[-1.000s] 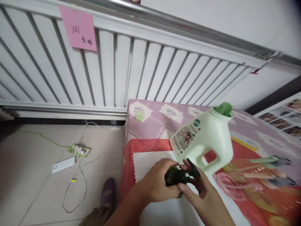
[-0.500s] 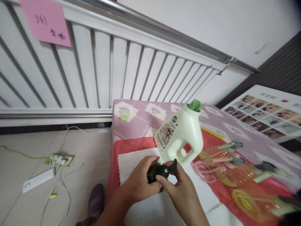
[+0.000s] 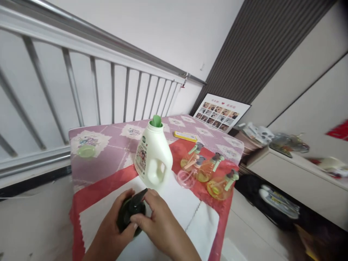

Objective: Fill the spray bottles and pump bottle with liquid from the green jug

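Below the jug, my left hand (image 3: 110, 228) is wrapped round the body of a dark green pump bottle (image 3: 123, 216). My right hand (image 3: 156, 221) has its fingers closed on the bottle's black pump head (image 3: 137, 200), at its collar and nozzle. The pump sits at the bottle's neck; I cannot tell whether it is screwed tight. Just beyond both hands stands a pale green detergent jug (image 3: 150, 156) with a handle. Its mouth is uncapped and shows a green pour spout (image 3: 156, 121).
Several clear pump bottles with yellowish liquid (image 3: 216, 190) and a pink-based one (image 3: 186, 179) stand right on the red cloth (image 3: 95, 195). A white cloth (image 3: 176, 212) lies under my hands. A pale green cap (image 3: 86, 151) lies left; a yellow-edged box (image 3: 185, 136) lies behind.
The view has swung right, so the jug and clear bottles appear further left and the floor cables are out of sight. My hands still grip the pump bottle and its pump head.
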The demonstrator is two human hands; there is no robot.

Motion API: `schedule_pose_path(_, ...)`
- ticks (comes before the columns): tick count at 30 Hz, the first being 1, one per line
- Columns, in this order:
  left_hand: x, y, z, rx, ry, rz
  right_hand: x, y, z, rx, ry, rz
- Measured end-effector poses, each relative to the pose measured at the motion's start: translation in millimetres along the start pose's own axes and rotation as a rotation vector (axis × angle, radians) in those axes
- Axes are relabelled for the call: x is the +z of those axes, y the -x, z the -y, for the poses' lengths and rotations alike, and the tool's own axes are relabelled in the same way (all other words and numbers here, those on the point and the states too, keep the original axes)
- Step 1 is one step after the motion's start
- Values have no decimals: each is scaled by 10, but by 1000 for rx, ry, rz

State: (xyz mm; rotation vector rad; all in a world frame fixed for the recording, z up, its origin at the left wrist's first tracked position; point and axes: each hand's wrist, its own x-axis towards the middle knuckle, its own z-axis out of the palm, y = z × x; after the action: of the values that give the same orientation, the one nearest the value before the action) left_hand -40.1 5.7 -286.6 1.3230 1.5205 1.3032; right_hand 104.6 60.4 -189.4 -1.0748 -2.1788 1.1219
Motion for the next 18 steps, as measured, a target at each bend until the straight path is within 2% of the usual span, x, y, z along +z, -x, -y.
schedule_pose_path(5, 4, 5, 81, 33, -38, -16, 159, 8, -3, 196, -6, -158)
schedule_pose_path(7, 11, 11, 90, 41, -7, -51, 152, 26, 12, 224, -32, -161)
schedule_pose_path(9, 19, 16, 86, 35, 54, -66, 96, 49, 31, 184, -87, -111)
schedule_pose_path(12, 37, 18, 53, 4, 84, -34, -6, 61, 40, 34, -140, 11)
schedule_pose_path(14, 52, 17, 18, -17, 67, -74, -26, 39, 22, -34, -118, 50)
schedule_pose_path(16, 63, 16, -20, -27, 59, -101, 13, -4, -9, -22, -78, 15)
schedule_pose_path(18, 60, 10, -55, -23, 58, -65, 87, -47, -37, 56, -34, -75)
